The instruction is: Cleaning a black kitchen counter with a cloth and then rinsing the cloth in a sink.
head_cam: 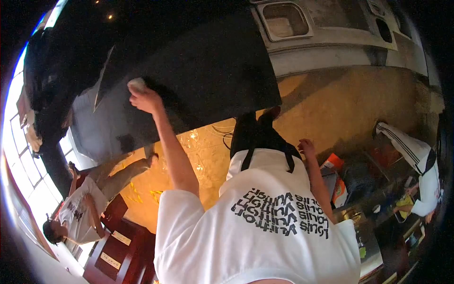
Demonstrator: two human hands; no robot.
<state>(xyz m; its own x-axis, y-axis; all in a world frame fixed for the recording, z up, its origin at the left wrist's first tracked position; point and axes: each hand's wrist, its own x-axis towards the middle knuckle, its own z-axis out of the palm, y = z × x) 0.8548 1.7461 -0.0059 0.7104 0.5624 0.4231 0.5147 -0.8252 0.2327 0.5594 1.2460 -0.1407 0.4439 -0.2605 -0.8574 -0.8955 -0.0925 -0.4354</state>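
Note:
My left hand point(147, 98) is stretched out over a wide black flat surface point(212, 67). Its fingers are closed around a small pale pad or folded cloth point(137, 83), which appears to rest against the black surface. A thin, light slanting line point(103, 80) lies to the left of that hand. My right hand point(307, 147) hangs low beside my right hip, away from the surface, with loosely parted fingers and nothing visible in them. My white T-shirt point(255, 245), which bears black writing, and dark trousers point(259, 138) fill the lower middle.
At left, a person point(79, 209) stands near dark red cabinets point(113, 248). Another person point(427, 177) at right holds something yellow point(403, 209) by a cluttered counter. A pale counter with a basin point(285, 21) stands upper right. Cables point(225, 133) lie on the tan floor point(340, 99).

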